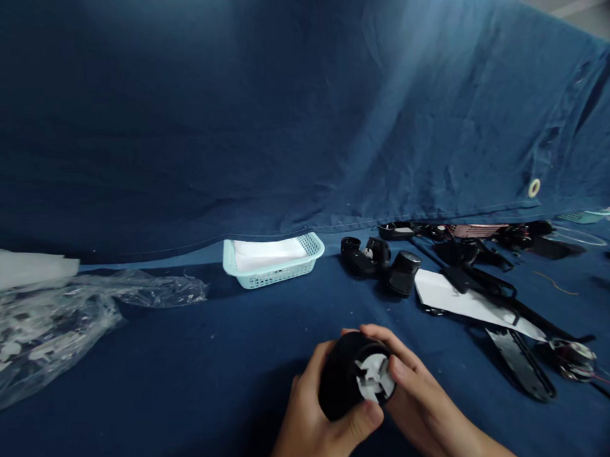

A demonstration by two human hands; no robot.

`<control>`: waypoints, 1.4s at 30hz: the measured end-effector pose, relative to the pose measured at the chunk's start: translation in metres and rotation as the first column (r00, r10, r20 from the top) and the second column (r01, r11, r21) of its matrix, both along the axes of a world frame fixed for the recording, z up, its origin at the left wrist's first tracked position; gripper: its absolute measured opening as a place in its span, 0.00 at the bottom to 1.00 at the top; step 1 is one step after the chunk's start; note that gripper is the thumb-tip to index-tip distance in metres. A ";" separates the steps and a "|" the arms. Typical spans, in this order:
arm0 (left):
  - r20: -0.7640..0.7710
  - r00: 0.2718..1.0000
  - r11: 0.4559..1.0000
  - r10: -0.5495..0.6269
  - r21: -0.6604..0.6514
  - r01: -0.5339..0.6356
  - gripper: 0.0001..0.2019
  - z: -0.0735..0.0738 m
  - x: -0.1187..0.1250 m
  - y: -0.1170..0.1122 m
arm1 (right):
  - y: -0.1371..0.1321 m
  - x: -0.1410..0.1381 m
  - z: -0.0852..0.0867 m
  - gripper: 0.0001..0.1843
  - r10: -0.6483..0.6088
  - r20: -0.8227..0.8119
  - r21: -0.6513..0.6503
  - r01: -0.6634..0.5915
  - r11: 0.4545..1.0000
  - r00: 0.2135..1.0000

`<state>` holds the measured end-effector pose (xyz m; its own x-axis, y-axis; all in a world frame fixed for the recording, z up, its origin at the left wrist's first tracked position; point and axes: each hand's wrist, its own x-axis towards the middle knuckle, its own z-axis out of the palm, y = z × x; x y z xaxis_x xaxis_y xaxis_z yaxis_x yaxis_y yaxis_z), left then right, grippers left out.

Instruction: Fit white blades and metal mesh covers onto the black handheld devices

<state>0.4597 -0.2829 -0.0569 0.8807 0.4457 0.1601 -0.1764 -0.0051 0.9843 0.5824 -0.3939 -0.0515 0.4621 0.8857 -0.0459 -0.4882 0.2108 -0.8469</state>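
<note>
Head cam: left hand (pixel 314 415) and right hand (pixel 425 394) are both curled around a black cylinder (pixel 337 377), bottom center, thumbs by its white vaned insert (pixel 374 377). There's a mint basket (pixel 274 277) mid-frame, clear plastic bag (pixel 73 330) at left, loose black parts (pixel 403 275) over right.

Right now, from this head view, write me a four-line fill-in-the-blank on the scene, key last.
1. The left hand and right hand hold one ____ cylindrical part.
2. In the picture, the clear plastic bag lies ____ of the pale basket.
3. The contents showing inside that basket are ____.
4. The cloth beneath the basket is dark ____.

Missing words: black; left; white; blue
</note>
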 end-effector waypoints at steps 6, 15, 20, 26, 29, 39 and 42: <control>-0.069 0.996 0.994 0.049 0.096 -0.042 0.22 -0.005 0.000 0.002 | 0.000 -0.001 0.001 0.22 0.071 -0.045 0.005 -0.071 0.997 0.996; -0.077 0.997 0.994 -0.002 -0.113 -0.007 0.26 -0.008 0.002 0.000 | 0.002 0.004 -0.007 0.26 0.181 -0.117 0.100 -0.170 0.980 0.976; -0.090 0.996 0.998 0.002 -0.066 -0.008 0.27 -0.010 0.002 0.002 | 0.002 0.005 -0.004 0.25 0.193 -0.136 0.109 -0.179 0.978 0.972; -0.073 0.997 0.994 0.018 0.109 -0.010 0.27 -0.010 0.002 0.005 | -0.001 0.003 0.002 0.21 0.144 -0.142 0.080 -0.133 0.988 0.979; -0.102 0.993 0.989 0.052 0.142 -0.037 0.29 -0.009 0.001 0.005 | -0.001 0.004 0.002 0.20 0.141 -0.140 0.078 -0.131 0.988 0.980; -0.156 0.982 0.973 0.102 0.220 -0.067 0.28 -0.013 0.000 0.004 | -0.001 0.003 0.008 0.19 0.151 -0.056 0.091 -0.146 0.985 0.987; -0.139 0.990 0.999 0.021 0.051 -0.014 0.28 -0.012 0.002 0.004 | -0.001 0.004 0.007 0.19 0.178 -0.027 0.091 -0.175 0.980 0.984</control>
